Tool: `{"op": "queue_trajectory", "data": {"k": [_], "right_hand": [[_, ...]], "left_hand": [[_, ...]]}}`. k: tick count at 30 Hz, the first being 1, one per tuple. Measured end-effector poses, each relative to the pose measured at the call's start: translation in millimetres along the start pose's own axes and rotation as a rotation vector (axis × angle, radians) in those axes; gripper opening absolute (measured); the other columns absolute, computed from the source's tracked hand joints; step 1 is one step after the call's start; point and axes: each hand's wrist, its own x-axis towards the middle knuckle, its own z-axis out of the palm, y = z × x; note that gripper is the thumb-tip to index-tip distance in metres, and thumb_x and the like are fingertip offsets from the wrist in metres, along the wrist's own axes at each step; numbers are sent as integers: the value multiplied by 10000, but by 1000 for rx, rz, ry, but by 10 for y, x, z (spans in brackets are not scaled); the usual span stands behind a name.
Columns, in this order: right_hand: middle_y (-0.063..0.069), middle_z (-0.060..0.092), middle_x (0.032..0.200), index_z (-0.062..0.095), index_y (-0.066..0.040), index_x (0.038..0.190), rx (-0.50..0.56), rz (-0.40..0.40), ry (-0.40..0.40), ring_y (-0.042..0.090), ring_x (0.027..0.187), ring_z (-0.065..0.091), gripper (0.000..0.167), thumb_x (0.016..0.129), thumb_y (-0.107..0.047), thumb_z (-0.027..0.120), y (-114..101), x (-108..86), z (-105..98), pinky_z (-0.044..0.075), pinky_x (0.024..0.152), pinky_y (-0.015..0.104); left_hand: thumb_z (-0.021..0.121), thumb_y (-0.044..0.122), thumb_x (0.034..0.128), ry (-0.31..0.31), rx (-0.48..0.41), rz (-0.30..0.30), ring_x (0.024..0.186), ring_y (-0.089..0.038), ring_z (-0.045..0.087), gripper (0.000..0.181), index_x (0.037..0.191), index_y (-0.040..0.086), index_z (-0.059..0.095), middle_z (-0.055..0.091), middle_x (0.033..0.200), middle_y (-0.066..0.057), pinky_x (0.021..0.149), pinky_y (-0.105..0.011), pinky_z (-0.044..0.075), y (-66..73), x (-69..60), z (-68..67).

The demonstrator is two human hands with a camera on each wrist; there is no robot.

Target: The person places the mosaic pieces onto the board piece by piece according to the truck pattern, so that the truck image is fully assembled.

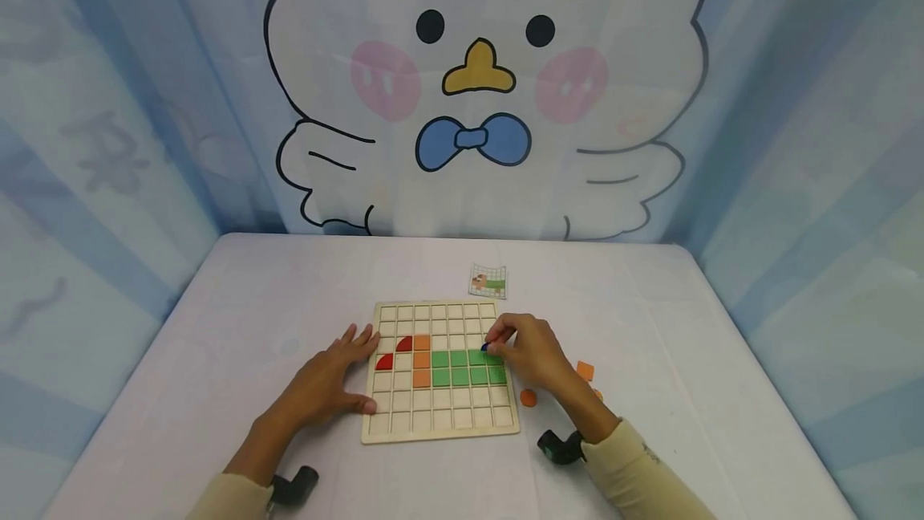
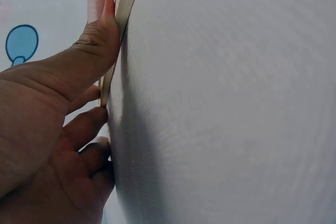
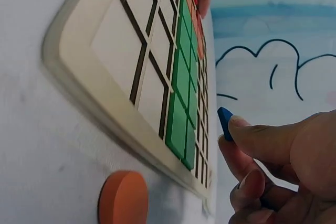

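1. The left hand [image 1: 328,379] is resting against the board's left edge, thumb and fingers spreading apart along it.
2. The board [image 1: 440,420] is lying flat, its grid facing up.
3. Two red pieces [image 1: 385,362] are sitting in the board's two leftmost columns, one higher and further right than the other.
4. Three orange squares [image 1: 422,359] are forming a column in the board, just right of the reds.
5. Green squares [image 1: 459,376] are filling two rows from there towards the board's right edge.
6. The blue piece [image 3: 224,121] is hanging above the board's right part, apart from its surface.
7. A card [image 1: 489,282] is lying just beyond the board's far right corner.
8. The right hand [image 1: 530,350] is reaching over the board's right edge, thumb and finger pinching the blue piece.
9. An orange disc [image 1: 528,398] is lying just right of the board; a loose orange square [image 1: 585,371] is lying further right.
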Motion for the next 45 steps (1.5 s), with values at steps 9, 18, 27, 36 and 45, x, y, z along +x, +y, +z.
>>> {"op": "queue_trajectory", "data": {"k": [9, 18, 27, 36, 45], "right_hand": [[-81, 717, 849, 766, -174, 918, 13, -111, -49, 135, 697, 550, 87, 925, -110, 825, -284, 40, 170, 418, 621, 265], [-111, 714, 805, 773, -203, 883, -4, -206, -86, 78, 755, 588, 102, 914, -133, 841, -520, 149, 421, 455, 685, 272], [-120, 738, 834, 783, -223, 880, -49, -235, -147, 32, 805, 626, 101, 898, -164, 863, -711, 225, 707, 495, 749, 257], [-112, 731, 787, 799, -193, 864, -82, -231, -148, 7, 702, 590, 104, 908, -108, 839, -764, 297, 871, 473, 646, 222], [-151, 683, 731, 793, -220, 818, -121, -216, -144, 6, 674, 563, 147, 907, -116, 845, -790, 302, 914, 454, 610, 203]], "left_hand": [[972, 408, 685, 6, -2, 0, 1643, -426, 193, 1148, 1647, 148, 401, 294, 1745, -92, 1258, -711, 273, -8, 7, 9], [974, 401, 686, 6, 0, 8, 1643, -429, 193, 1145, 1646, 146, 404, 299, 1745, -95, 1250, -721, 275, -35, 10, 15], [966, 413, 701, 3, -7, 34, 1638, -441, 200, 1128, 1642, 130, 412, 304, 1746, -100, 1236, -731, 293, -64, -2, 12], [953, 440, 707, 11, -19, 59, 1629, -454, 217, 1115, 1635, 119, 424, 314, 1741, -106, 1219, -743, 309, -49, -13, -4], [950, 444, 704, 15, -12, 60, 1628, -454, 221, 1121, 1635, 114, 421, 312, 1740, -110, 1226, -732, 307, -62, -16, -2]]}}
